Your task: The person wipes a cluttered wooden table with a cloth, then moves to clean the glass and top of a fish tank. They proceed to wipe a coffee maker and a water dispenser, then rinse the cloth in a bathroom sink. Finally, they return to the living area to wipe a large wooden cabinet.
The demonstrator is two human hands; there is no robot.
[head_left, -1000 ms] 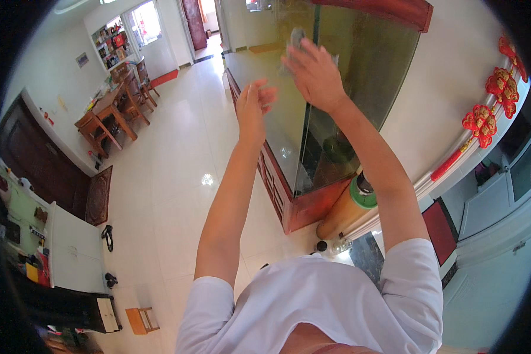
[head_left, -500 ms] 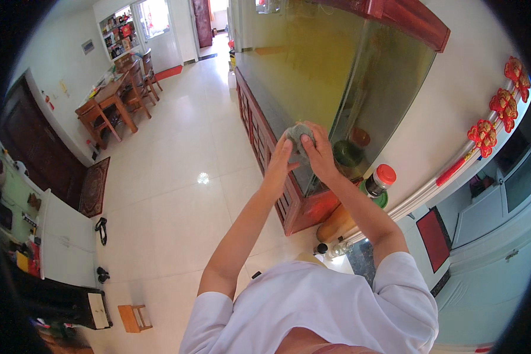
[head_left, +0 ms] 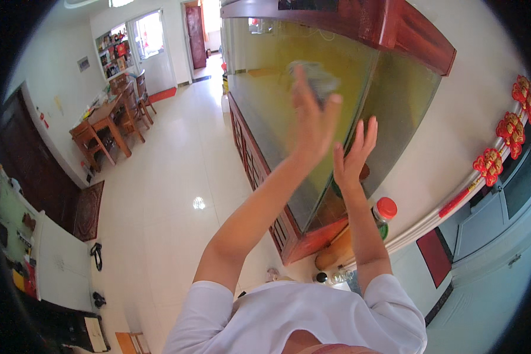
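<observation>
A large glass fish tank [head_left: 265, 112] with a dark red wooden rim and base stands in front of me. Its front pane looks yellow-green. My left hand [head_left: 314, 127], blurred by motion, presses a grey cloth [head_left: 320, 79] to the upper part of that pane. The thumb and a finger stretch over the cloth's lower edge. Nearer the tank's corner is my right hand [head_left: 355, 156], empty, its fingers spread and pointing up beside the side pane. Whether its palm touches the glass I cannot tell.
Beside the tank's near corner stands a jar with a red lid [head_left: 386, 207]. Small bottles [head_left: 339, 276] are on the floor below. A wooden table [head_left: 105, 117] with chairs is far left, and a small stool [head_left: 130, 342] is near left. Red ornaments [head_left: 488, 167] hang at right.
Both hands were together on the cloth, low by the tank's front pane. Now the left has carried it up the glass, and the right has let go and moved to the side pane.
</observation>
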